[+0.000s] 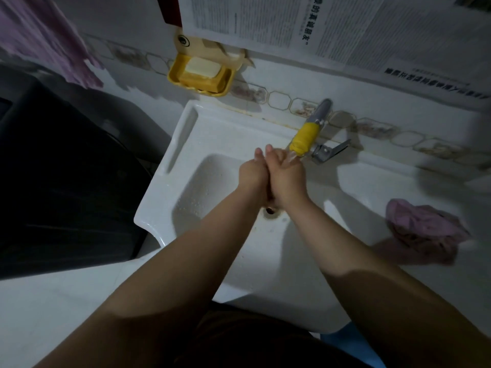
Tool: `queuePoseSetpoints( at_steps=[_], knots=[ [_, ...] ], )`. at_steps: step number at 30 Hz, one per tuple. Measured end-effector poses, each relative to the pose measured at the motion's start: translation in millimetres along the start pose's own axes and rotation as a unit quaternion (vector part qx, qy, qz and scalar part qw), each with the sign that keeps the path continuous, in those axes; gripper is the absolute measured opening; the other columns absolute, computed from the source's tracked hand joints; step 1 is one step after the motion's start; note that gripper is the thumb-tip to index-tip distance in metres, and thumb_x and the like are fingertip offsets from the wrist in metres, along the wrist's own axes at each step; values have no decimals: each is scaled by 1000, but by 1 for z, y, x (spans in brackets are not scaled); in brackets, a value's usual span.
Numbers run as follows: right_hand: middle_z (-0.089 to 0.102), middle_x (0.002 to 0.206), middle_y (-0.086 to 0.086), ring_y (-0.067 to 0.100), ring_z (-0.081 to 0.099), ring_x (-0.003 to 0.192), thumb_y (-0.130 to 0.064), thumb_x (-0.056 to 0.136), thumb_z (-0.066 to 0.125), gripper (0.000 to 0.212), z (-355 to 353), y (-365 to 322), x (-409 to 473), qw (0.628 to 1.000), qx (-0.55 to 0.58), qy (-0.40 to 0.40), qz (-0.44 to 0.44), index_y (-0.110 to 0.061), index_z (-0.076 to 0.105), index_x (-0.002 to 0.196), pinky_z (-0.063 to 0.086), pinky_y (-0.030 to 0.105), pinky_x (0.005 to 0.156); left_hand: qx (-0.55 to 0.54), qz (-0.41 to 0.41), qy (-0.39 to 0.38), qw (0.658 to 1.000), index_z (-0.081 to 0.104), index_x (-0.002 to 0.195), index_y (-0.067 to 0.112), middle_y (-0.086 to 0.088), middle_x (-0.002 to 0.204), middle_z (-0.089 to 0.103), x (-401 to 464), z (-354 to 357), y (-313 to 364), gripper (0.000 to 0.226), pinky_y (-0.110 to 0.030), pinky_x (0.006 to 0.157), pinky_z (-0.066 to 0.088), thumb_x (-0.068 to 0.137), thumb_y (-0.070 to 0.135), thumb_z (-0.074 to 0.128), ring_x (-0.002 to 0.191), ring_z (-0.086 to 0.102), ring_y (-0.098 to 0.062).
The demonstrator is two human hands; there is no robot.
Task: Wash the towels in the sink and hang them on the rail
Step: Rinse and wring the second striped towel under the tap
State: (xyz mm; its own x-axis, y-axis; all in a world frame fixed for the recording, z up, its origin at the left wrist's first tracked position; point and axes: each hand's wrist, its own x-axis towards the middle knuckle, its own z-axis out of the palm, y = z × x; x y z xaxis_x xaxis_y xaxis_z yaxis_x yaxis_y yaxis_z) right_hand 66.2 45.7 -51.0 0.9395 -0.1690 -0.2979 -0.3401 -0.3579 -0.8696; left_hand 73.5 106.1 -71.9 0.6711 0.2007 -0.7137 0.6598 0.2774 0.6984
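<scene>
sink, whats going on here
A person rubs the left hand and right hand together under the yellow-tipped tap over the white sink. Neither hand holds a towel. A crumpled pink towel lies on the counter to the right; another purple towel hangs upper left.

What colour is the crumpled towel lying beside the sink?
Pinkish purple; the crumpled towel shows in the head view, right of the sink.
</scene>
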Motion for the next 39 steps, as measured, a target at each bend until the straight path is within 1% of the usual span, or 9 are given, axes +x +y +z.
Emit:
queuePoseSetpoints(
  at_steps=[2,5,12,17,19,22,27,33,39],
  knots=[
    [69,79,3,19,65,76,-56,88,51,41,7,6,-9,999,-35,-12,-32,-19,64,80,51,24,64,-44,-11,-27,999,59,115,2,-12,92,64,-3,-5,4,52,-18,42,47,101,46,35,68,67,-21],
    [57,55,-5,15,57,54,-50,90,55,42,-3,12,12,999,5,6,40,-20,54,60,42,22,51,53,-51,-114,991,54,70,6,-8,49,50,-9,-12,10,61,-19,37,37,94,60,38,32,46,-17],
    [67,97,5,23,63,87,-41,94,53,31,-49,17,41,981,-55,-150,110,-14,64,106,47,28,73,395,85,-240,883,53,108,14,-6,78,58,1,-64,33,35,-16,43,40,81,8,74,50,52,-4],
    [71,98,2,20,66,97,-30,82,72,26,-72,36,48,960,-105,-254,57,-17,66,103,52,40,91,564,249,-140,775,69,89,22,-7,102,63,26,-83,48,11,-38,96,46,92,21,57,100,57,-24],
    [63,120,2,18,61,109,-28,79,75,52,-74,43,45,954,-119,-270,45,-15,53,124,47,37,99,530,278,-133,790,67,103,8,-9,119,56,24,-82,55,24,-28,97,37,98,24,50,112,50,-22],
    [56,127,1,19,61,107,-14,82,72,65,-74,51,34,943,-94,-316,40,-20,37,138,51,24,87,415,255,-122,865,59,101,2,-10,97,62,15,-71,64,30,-28,77,42,102,24,39,91,58,-22],
    [69,88,3,9,66,73,-18,93,59,6,-77,56,33,955,-63,-285,53,-23,61,90,54,24,69,243,209,-98,942,54,93,5,-15,71,57,17,-53,54,32,-39,53,52,102,32,40,55,60,-33],
    [63,93,18,29,58,74,-36,84,62,29,-62,41,31,939,257,-191,127,-14,65,103,43,37,67,81,97,-73,989,62,85,-3,-14,64,49,12,-32,12,60,-24,47,35,92,55,48,50,45,-22],
    [61,68,7,20,58,64,-29,75,65,15,-33,25,11,974,156,-130,100,-14,64,75,45,26,61,45,24,37,998,60,62,13,-9,64,61,1,-11,-7,58,-28,59,50,94,58,43,63,62,-25]
  ],
)
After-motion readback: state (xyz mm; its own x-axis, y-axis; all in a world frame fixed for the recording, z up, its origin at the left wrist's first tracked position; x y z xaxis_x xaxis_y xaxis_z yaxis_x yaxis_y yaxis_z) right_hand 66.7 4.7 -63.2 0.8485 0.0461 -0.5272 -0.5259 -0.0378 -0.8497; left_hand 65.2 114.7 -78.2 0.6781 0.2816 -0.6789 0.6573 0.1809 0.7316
